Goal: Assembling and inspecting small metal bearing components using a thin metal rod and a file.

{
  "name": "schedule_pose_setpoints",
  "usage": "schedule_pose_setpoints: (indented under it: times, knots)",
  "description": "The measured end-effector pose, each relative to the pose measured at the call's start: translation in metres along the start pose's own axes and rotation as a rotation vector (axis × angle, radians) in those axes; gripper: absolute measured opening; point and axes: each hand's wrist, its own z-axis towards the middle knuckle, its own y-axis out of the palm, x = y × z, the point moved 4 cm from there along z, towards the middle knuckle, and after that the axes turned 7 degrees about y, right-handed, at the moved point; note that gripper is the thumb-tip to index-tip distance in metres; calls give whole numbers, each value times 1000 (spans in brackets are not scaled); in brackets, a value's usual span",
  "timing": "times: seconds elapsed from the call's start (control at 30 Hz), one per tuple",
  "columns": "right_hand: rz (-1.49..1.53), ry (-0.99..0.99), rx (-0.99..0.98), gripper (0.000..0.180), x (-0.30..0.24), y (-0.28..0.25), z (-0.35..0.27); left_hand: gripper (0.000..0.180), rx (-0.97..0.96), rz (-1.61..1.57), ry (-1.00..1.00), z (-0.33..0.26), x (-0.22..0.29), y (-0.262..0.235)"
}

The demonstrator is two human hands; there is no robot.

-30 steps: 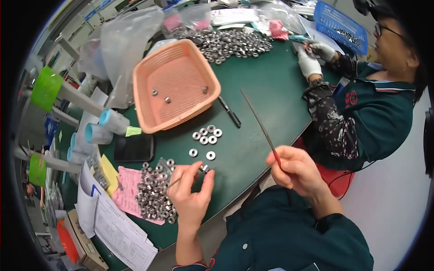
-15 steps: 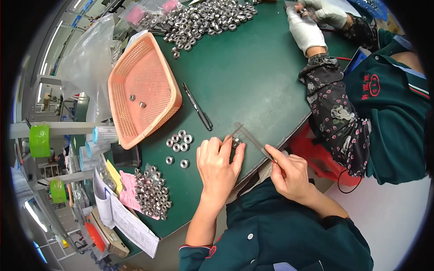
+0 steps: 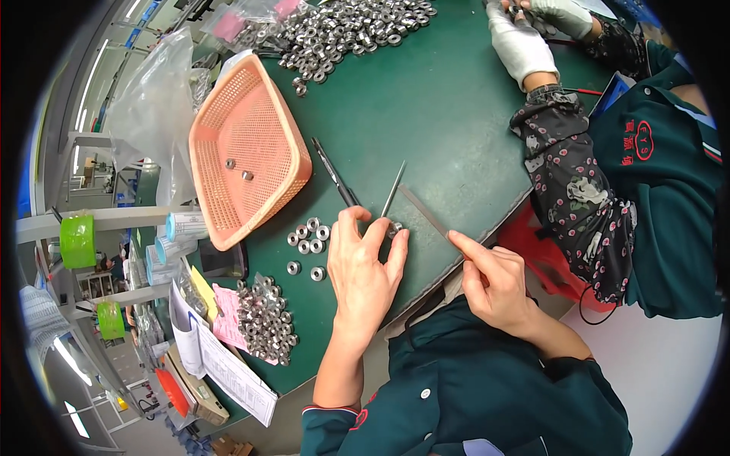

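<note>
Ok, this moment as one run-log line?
left hand: pinching small metal ring | right hand: holding thin rod | surface: green table

Small steel ring (image 3: 395, 227) on thin rod (image 3: 393, 191), tilted.

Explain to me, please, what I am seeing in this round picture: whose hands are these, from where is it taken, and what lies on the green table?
The picture comes from a wide fisheye camera worn on a person's head, looking down, so straight edges bend near the rim. There is no machine here, only bare hands. The two forearms rising from the bottom belong to the wearer. The left hand pinches a small metal ring against the green table. The right hand holds a thin metal rod between its fingertips, with the far tip resting on the table. Beside the left hand lie a few loose rings and a black tool. Farther left is an orange basket with two or three rings inside, and a ring pile sits near the table edge. At the top right, a co-worker's gloved hand works near a bigger heap of rings.
</note>
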Motion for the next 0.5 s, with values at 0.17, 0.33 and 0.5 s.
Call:
schedule_pose_setpoints:
  times: [0.17, 0.33, 0.5]
  knots:
    - [6, -5, 6, 40, 1, -3, -2, 20, 68, -146, -58, -6, 6, 0]
    - [-34, 34, 9, 37, 3, -5, -5, 22, 64, 2, 27, -11, 17, 22]
    - [-40, 47, 1, 36, 7, -6, -9, 21, 89, -117, 22, -10, 11, 25]
